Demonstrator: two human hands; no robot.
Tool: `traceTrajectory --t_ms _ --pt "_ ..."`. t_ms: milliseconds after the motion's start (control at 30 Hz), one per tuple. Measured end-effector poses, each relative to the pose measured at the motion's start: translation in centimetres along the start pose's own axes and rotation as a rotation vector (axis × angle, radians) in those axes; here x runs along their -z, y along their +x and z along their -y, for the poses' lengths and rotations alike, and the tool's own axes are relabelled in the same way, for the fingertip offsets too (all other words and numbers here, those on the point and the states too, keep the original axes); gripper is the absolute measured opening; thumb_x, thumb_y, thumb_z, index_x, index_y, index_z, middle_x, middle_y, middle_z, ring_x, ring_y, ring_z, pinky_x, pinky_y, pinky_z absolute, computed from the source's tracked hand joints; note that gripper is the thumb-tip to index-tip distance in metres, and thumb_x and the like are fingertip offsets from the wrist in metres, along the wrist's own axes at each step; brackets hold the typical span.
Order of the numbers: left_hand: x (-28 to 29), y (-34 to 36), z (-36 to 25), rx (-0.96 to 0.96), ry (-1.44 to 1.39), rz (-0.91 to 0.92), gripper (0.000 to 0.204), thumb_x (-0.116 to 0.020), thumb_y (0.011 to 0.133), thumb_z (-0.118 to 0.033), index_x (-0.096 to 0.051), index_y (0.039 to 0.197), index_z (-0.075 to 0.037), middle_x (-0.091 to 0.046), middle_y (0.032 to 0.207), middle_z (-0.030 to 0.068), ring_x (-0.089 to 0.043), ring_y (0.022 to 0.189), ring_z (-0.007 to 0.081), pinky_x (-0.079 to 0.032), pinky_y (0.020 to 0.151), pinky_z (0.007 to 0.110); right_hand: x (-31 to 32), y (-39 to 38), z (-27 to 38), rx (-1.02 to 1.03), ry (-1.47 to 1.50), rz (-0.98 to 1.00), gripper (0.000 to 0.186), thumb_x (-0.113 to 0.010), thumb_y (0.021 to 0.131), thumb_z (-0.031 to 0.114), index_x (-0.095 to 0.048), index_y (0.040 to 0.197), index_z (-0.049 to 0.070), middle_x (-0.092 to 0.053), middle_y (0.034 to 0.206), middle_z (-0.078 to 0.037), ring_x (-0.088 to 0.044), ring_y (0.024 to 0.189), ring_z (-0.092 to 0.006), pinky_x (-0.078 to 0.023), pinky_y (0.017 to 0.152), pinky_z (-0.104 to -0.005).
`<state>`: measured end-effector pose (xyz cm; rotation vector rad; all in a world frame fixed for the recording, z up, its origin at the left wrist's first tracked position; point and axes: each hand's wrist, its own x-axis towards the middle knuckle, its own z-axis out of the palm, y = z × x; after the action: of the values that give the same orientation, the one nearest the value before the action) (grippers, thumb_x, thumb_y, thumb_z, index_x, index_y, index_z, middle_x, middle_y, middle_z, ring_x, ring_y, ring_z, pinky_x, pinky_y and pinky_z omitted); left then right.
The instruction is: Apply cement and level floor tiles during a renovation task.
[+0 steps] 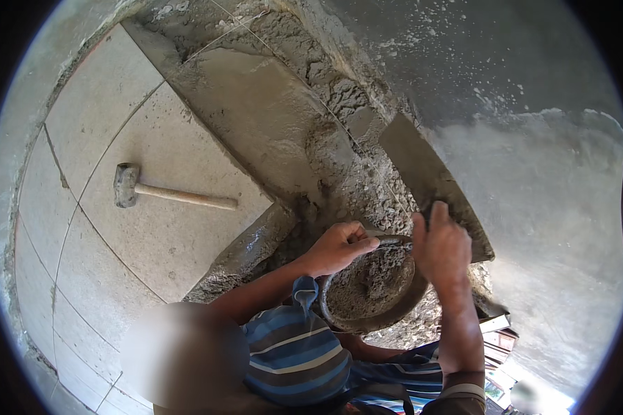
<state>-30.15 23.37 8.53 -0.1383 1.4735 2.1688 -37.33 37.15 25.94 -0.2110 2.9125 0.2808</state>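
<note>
My right hand [443, 249] is wrapped round the handle of a long, flat plastering trowel [412, 155], its blade smeared with grey mortar and tilted close to the wall. To its left, my left hand [339, 249] is closed at the rim of a round mortar bucket [410, 304], with the thumb lying over the edge. Wet, lumpy mortar [370, 283] lies inside the bucket. The trowel's handle is mostly hidden by my right fingers.
A hammer [180, 196] with a wooden handle lies on the pale floor tiles [124, 256] at left. Beyond the tile edge spreads a smooth wet mortar bed [256, 111]. A thin string [315, 100] crosses it beside rubble. The grey wall [526, 173] rises at right.
</note>
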Motion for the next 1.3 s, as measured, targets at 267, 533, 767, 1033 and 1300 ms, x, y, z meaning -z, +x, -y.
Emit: traceTrajectory --t_ms 267,533,767,1033,1300 --pt "0.2 0.5 0.1 0.02 -0.07 0.069 0.035 -0.071 0.096 -0.039 -0.062 0.087 -0.006 -0.052 0.069 -0.0047 -0.045 0.062 0.0045 -0.036 0.054 0.026 -3.4 7.2 -2.1 0.342 0.179 0.187 0.043 -0.059 0.097 0.046 -0.06 0.119 0.009 -0.071 0.086 -0.025 -0.07 0.085 -0.0441 -0.056 0.073 -0.055" --pt "0.7 -0.3 0.5 0.045 -0.046 0.079 0.035 -0.071 0.096 -0.038 -0.064 0.088 -0.005 -0.054 0.071 -0.004 -0.046 0.064 0.0046 -0.037 0.055 0.026 -10.8 14.5 -0.6 0.294 0.043 0.305 0.048 -0.052 0.1 0.052 -0.06 0.121 0.01 -0.073 0.096 -0.023 -0.07 0.094 -0.043 -0.056 0.084 -0.0541" --pt "1.1 0.2 -1.7 0.046 0.063 0.041 0.032 -0.071 0.095 -0.035 -0.065 0.091 -0.004 -0.058 0.077 -0.001 -0.051 0.073 0.0099 -0.043 0.068 0.028 -7.7 12.4 -1.4 0.258 0.092 0.424 0.049 -0.05 0.1 0.051 -0.061 0.126 0.011 -0.07 0.111 -0.022 -0.066 0.11 -0.039 -0.052 0.096 -0.0531" --pt "1.7 2.2 1.7 0.007 0.16 0.009 0.028 -0.064 0.1 -0.032 -0.06 0.104 -0.004 -0.053 0.095 -0.0025 -0.047 0.088 0.0089 -0.041 0.08 0.027 -8.2 9.9 -8.7 0.204 0.196 0.206 0.044 -0.062 0.092 0.051 -0.073 0.107 0.011 -0.073 0.103 -0.015 -0.07 0.102 -0.0352 -0.056 0.086 -0.0491" --pt "7.8 2.2 4.4 -0.467 0.903 0.221 0.062 -0.053 0.103 -0.052 -0.055 0.141 -0.003 -0.058 0.136 0.0246 -0.056 0.121 0.0388 -0.044 0.102 0.049 -1.3 -7.1 -15.3 -0.174 0.56 -0.033 0.048 -0.067 0.084 0.049 -0.071 0.109 0.009 -0.072 0.095 -0.018 -0.069 0.097 -0.0391 -0.055 0.083 -0.0499"
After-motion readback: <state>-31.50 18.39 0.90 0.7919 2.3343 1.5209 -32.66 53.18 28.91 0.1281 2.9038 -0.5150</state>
